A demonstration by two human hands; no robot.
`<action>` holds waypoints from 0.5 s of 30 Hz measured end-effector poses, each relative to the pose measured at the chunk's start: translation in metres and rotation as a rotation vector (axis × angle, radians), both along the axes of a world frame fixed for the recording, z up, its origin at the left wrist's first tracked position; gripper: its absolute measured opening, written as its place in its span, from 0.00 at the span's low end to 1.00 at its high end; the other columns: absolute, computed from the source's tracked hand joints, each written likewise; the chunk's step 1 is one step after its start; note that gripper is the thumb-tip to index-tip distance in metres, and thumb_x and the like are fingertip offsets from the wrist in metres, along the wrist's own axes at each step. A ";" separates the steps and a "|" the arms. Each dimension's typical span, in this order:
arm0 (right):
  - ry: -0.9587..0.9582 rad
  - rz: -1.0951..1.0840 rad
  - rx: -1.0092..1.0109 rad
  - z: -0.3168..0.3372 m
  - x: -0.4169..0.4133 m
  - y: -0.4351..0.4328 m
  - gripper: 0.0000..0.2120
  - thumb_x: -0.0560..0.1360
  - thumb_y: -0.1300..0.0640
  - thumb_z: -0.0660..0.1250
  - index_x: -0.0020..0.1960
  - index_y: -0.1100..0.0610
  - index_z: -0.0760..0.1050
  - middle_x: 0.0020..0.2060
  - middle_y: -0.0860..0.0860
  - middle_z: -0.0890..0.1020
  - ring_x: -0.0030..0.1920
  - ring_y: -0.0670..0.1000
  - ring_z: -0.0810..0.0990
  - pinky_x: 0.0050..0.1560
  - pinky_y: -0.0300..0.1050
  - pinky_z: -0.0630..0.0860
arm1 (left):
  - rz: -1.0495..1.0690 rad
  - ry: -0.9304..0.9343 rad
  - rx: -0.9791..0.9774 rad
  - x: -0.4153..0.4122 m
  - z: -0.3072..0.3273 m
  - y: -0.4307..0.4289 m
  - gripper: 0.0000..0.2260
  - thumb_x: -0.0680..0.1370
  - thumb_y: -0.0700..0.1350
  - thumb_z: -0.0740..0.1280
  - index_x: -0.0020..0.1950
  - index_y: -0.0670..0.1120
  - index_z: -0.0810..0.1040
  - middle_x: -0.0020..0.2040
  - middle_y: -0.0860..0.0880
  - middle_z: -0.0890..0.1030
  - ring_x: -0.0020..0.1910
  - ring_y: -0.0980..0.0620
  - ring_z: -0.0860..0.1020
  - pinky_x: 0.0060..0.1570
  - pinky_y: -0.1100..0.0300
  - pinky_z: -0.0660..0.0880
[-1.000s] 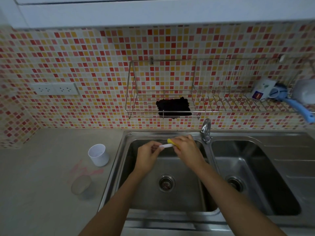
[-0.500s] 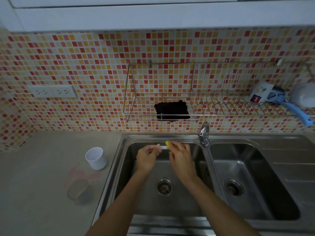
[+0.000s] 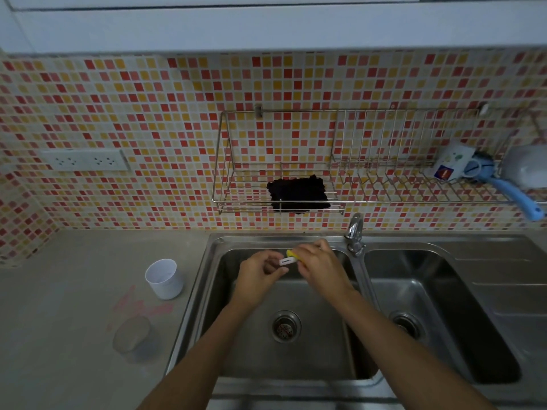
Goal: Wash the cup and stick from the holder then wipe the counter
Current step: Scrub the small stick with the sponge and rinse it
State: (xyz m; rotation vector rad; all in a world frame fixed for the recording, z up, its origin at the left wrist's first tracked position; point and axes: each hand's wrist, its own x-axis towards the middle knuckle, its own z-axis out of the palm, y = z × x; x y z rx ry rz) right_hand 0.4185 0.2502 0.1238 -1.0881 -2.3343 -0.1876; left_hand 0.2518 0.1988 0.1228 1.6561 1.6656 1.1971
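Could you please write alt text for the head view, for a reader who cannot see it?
Over the left basin of a steel sink, the left hand holds a white stick while the right hand presses a yellow sponge to it. A white cup stands on the grey counter beside the sink.

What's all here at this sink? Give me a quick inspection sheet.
Surface: grey counter with a pink smear.
Job's things: white cup upright on the counter; white stick over the left basin.
Clutter: clear cup; black cloth in the wire rack; mug; blue-handled tool.
Hands: left hand holds the stick; right hand rubs it with a yellow sponge.
Cables: nothing seen.
Surroundings: mosaic tiles, wall sockets, tap.
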 end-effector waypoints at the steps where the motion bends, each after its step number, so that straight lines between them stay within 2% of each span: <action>1: 0.009 0.007 -0.010 0.001 -0.001 0.000 0.16 0.63 0.62 0.78 0.50 0.54 0.82 0.45 0.47 0.85 0.42 0.48 0.77 0.42 0.42 0.76 | -0.004 0.065 0.022 -0.001 0.000 0.001 0.10 0.72 0.41 0.74 0.52 0.46 0.82 0.42 0.53 0.82 0.40 0.59 0.79 0.43 0.71 0.75; 4: 0.058 -0.014 -0.060 0.004 -0.005 0.000 0.17 0.66 0.62 0.76 0.54 0.54 0.81 0.48 0.48 0.84 0.46 0.50 0.77 0.46 0.42 0.75 | 0.033 0.090 0.045 -0.004 0.001 0.007 0.06 0.73 0.44 0.73 0.49 0.47 0.83 0.40 0.56 0.82 0.39 0.61 0.80 0.42 0.71 0.76; 6: 0.155 -0.111 -0.151 0.001 -0.008 0.006 0.18 0.70 0.61 0.73 0.60 0.54 0.79 0.54 0.49 0.82 0.52 0.52 0.76 0.52 0.42 0.74 | 0.105 -0.033 0.018 -0.005 0.001 0.012 0.05 0.73 0.45 0.73 0.47 0.47 0.83 0.40 0.55 0.84 0.40 0.61 0.81 0.42 0.70 0.77; 8: 0.260 -0.207 -0.244 -0.004 -0.011 0.008 0.20 0.73 0.60 0.70 0.64 0.53 0.75 0.59 0.48 0.80 0.58 0.52 0.75 0.58 0.38 0.67 | 0.177 -0.217 -0.071 -0.003 0.003 0.018 0.05 0.74 0.44 0.72 0.47 0.45 0.84 0.40 0.53 0.85 0.41 0.57 0.82 0.40 0.72 0.76; 11: 0.287 -0.198 -0.262 -0.008 -0.027 -0.008 0.21 0.74 0.61 0.68 0.67 0.53 0.74 0.62 0.49 0.78 0.61 0.53 0.73 0.60 0.38 0.62 | 0.218 -0.362 -0.160 -0.001 0.005 0.025 0.06 0.75 0.45 0.71 0.47 0.42 0.84 0.40 0.49 0.85 0.41 0.55 0.81 0.39 0.75 0.74; 12: 0.280 -0.157 -0.258 -0.008 -0.034 -0.016 0.22 0.75 0.62 0.68 0.68 0.54 0.73 0.62 0.49 0.77 0.60 0.54 0.72 0.61 0.40 0.65 | 0.222 -0.406 -0.180 0.000 0.005 0.026 0.07 0.75 0.45 0.71 0.47 0.42 0.84 0.41 0.48 0.85 0.41 0.54 0.82 0.43 0.73 0.75; 15: 0.275 -0.124 -0.221 -0.010 -0.036 -0.018 0.22 0.74 0.63 0.69 0.67 0.55 0.74 0.62 0.51 0.78 0.60 0.55 0.72 0.60 0.44 0.69 | 0.249 -0.576 -0.258 0.001 0.002 0.028 0.06 0.75 0.46 0.70 0.47 0.44 0.84 0.44 0.47 0.86 0.46 0.51 0.83 0.54 0.58 0.76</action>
